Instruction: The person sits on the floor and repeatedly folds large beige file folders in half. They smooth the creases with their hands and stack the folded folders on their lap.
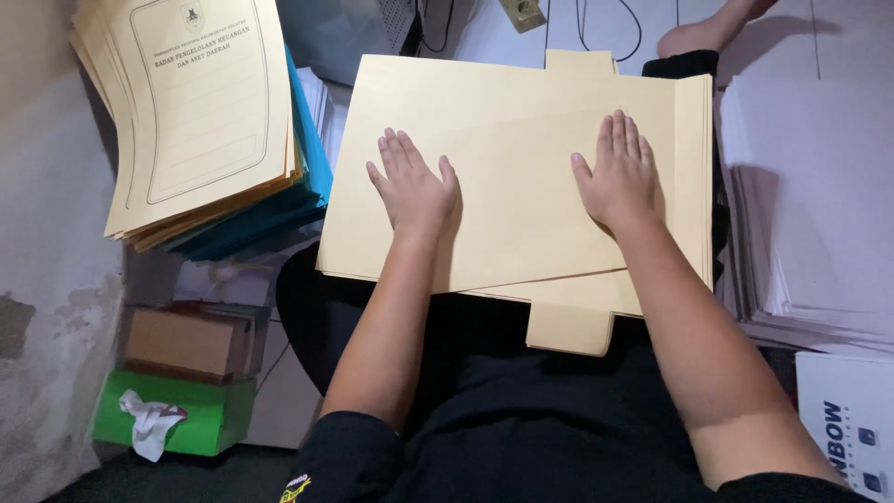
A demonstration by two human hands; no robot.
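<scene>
2 hands flat: left hand | right hand | 1 manila folder

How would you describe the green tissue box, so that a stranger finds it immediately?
Look along the rough wall at the left, below the stack of printed cream folders. Under a brown cardboard box lies the green tissue box, the only green thing, with a white tissue sticking out.

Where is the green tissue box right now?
In the head view, the green tissue box sits at the lower left on the floor, beneath a brown cardboard box and beside the rough wall.
</scene>
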